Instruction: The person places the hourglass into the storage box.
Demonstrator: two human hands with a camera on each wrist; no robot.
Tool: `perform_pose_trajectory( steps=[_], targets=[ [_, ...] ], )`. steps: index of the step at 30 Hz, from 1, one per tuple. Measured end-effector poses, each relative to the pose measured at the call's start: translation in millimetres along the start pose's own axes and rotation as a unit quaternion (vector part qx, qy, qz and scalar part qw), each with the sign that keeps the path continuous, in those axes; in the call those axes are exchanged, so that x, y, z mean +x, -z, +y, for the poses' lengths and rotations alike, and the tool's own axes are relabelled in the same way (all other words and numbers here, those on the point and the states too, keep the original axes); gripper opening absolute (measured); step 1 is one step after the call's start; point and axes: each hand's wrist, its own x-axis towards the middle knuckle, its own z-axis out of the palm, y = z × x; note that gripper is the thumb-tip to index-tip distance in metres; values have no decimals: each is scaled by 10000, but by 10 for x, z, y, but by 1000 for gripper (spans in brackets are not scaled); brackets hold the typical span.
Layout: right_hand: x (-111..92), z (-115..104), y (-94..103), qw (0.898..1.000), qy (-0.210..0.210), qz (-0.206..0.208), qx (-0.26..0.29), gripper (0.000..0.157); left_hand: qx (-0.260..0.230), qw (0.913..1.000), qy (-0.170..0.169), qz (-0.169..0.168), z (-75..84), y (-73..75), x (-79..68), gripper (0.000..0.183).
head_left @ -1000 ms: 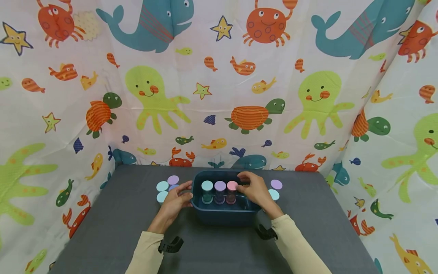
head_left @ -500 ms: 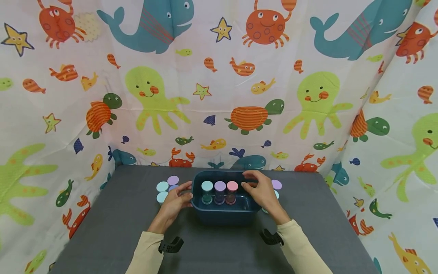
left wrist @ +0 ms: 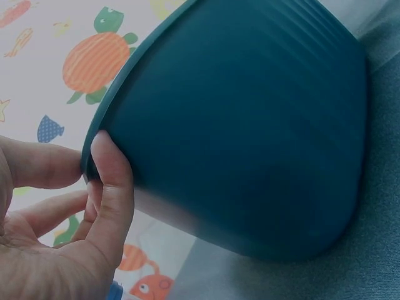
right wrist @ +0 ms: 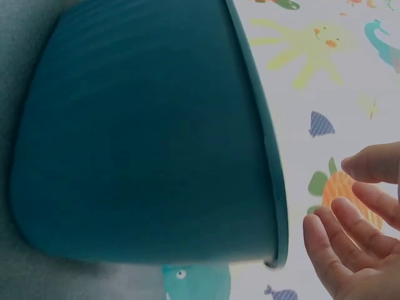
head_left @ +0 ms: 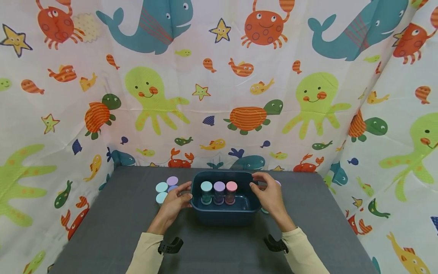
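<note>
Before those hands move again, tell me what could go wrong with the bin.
The left hand pinches the rim while the right hand is off it, so lifting now could tip the bin.
The three capped containers stand upright with bare floor to their right; a jolt might topple them.
The outside containers sit close to the left hand, which could knock them over.

From here I see the grey tabletop (head_left: 219,251) carrying a dark-blue bin (head_left: 224,218) between left grip (head_left: 172,204) and right grip (head_left: 272,197), pastel-lidded jars (head_left: 161,187) just past the left, other jars (head_left: 264,210) mostly hidden by the right.
</note>
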Motion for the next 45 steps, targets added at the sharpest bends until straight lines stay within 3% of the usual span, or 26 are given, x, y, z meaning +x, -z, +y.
perform_pose_trajectory(
  steps=[13, 29, 45],
  targets=[
    [-102, 354, 230, 9973, -352, 617, -161, 27, 0, 10000, -32, 36, -9, -2, -7, 51],
    [-270, 676, 360, 9921, -910, 857, -125, 34, -31, 10000, -15, 25, -11, 1, -3, 51],
    [-366, 953, 266, 9856, -1583, 587, 38, 45, 56, 10000, -6, -6, -1, 13, -7, 50]
  ],
)
